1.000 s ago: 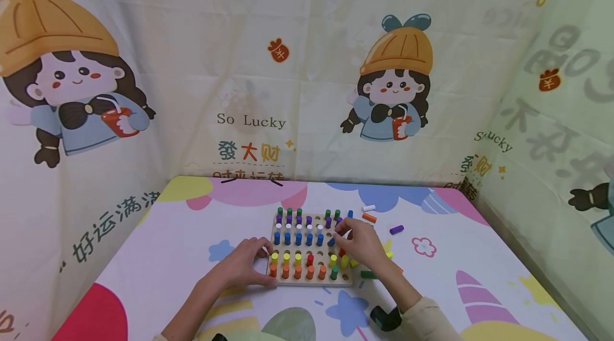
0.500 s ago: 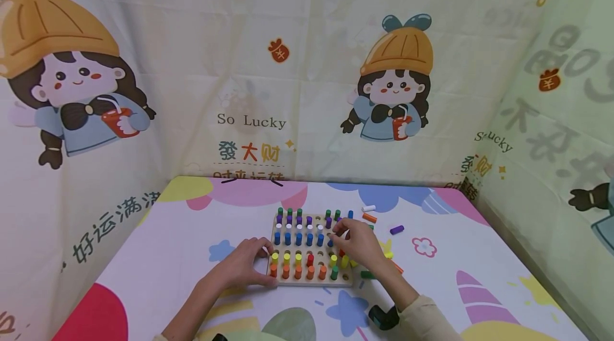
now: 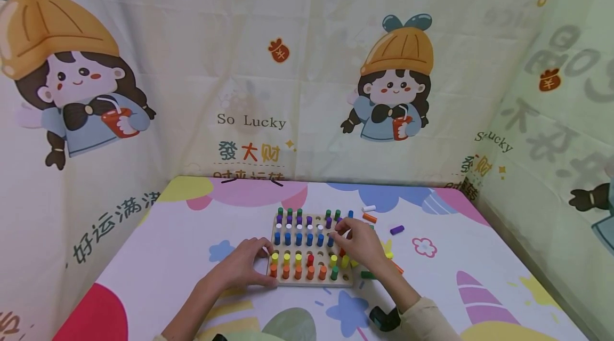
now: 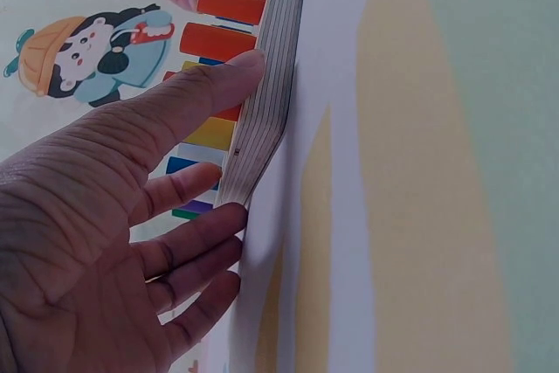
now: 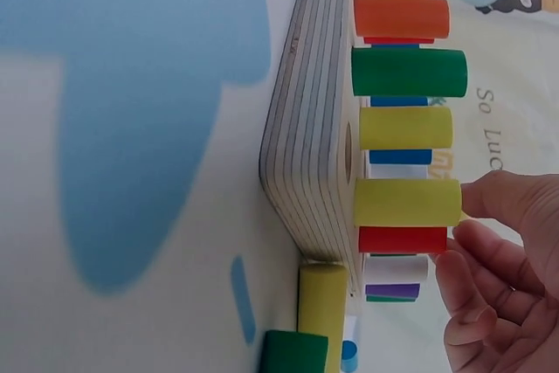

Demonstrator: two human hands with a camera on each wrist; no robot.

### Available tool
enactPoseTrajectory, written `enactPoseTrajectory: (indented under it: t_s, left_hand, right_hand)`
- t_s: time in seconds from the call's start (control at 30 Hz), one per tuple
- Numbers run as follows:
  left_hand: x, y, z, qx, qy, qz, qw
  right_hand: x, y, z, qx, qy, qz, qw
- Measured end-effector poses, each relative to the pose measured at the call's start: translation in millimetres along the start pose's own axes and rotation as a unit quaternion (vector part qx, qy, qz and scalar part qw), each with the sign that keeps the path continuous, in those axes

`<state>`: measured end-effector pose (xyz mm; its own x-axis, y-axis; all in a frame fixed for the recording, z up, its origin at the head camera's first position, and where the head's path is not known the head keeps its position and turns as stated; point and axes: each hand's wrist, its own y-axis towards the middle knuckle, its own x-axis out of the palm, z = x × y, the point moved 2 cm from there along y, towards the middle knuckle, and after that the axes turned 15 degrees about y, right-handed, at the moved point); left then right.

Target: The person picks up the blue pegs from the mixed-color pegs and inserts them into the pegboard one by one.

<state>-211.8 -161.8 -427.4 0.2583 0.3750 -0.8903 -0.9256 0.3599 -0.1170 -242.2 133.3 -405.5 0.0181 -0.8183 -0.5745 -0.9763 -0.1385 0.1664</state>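
Observation:
A wooden pegboard (image 3: 307, 281) with rows of coloured pegs lies flat on the table. My left hand (image 3: 244, 264) steadies its left side; in the left wrist view the thumb (image 4: 231, 80) presses the board's edge and the other fingers are spread below. A blue peg (image 3: 330, 241) stands upright in the blue row. My right hand (image 3: 360, 240) pinches at its top with thumb and forefinger. In the right wrist view a yellow peg (image 5: 408, 203) hides that grip, and the right hand (image 5: 507, 259) shows behind it.
Loose pegs lie right of the board, among them a purple one (image 3: 397, 229), an orange one (image 3: 369, 218), a white one (image 3: 368, 208) and a green one (image 3: 368, 275). A black object (image 3: 385, 318) is near the right sleeve. Printed cloth walls (image 3: 307, 90) surround the table.
The blue peg in my right fingers was tilted a second ago and now stands upright in the board. My left hand has stayed in place.

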Motion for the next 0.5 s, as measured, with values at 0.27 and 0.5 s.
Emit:
enactPoseTrajectory:
  t_s: [0.27, 0.5]
  left_hand:
    - [0.3, 0.8, -0.6, -0.008, 0.0, -0.004, 1.0]
    - [0.8, 0.6, -1.5, -0.007, 0.002, -0.001, 1.0]
  right_hand:
    - [-7, -1, 5, -0.005, 0.01, 0.03, 0.999]
    - [-13, 0, 9, -0.006, -0.005, 0.052, 0.999]
